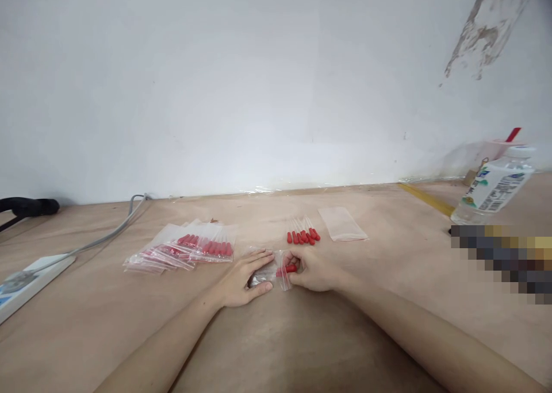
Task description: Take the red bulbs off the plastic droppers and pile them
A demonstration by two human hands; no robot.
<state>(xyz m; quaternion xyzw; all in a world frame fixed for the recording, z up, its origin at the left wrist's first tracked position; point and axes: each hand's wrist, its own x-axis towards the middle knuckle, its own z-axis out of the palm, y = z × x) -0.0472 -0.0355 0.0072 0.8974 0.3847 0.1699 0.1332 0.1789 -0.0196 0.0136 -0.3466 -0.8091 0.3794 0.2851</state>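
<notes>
Here, the right hand (313, 270) pinches a red-bulbed dropper (291, 269) at one end of a flat, clear plastic bag (264, 273); left of that grip, the left hand (238, 280) rests on the bag, thumb and fingers apart.

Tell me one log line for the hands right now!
left hand: resting on clear bag; right hand: pinching red-ended piece at bag's right end; leftward: filled bags; beyond: loose red-ended pieces
</notes>
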